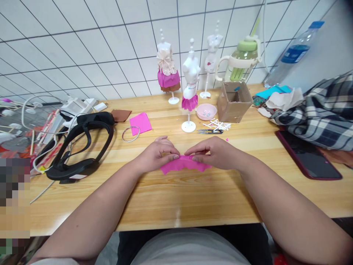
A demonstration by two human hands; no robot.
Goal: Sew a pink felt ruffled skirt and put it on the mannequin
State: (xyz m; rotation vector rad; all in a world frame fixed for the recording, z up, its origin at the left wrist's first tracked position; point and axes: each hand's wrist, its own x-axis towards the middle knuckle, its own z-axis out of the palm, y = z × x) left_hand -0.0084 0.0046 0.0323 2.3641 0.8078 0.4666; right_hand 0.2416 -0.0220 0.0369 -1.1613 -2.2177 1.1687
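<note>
Wooden table (193,198) against a white tiled wall, craft bits spread all over. Both hands meet at the table's middle: left hand (156,152) and right hand (213,151) each pinch the top edge of a pink paper strip (183,164) between thumb & fingertips, fingers closed narrow on it, strip lying flat on the wood under them. Its lower edge looks wavy/gathered, so pleating seems partly done; ends not yet joined, not on any stand.

Just beyond the hands: a small mannequin (191,84) w/ a pink skirt already on, which looks like a finished piece. Further back, a dressed mannequin (167,71) w/ pink + brown layers, and a bare one (211,55). Scissors (210,131) lie just past the right hand, pink bowl (206,111) and cardboard box (234,101) behind. Spare pink sheet (140,123) beyond the left hand, black headset (82,147) further left. Phone (309,154) to the right of the right hand.
</note>
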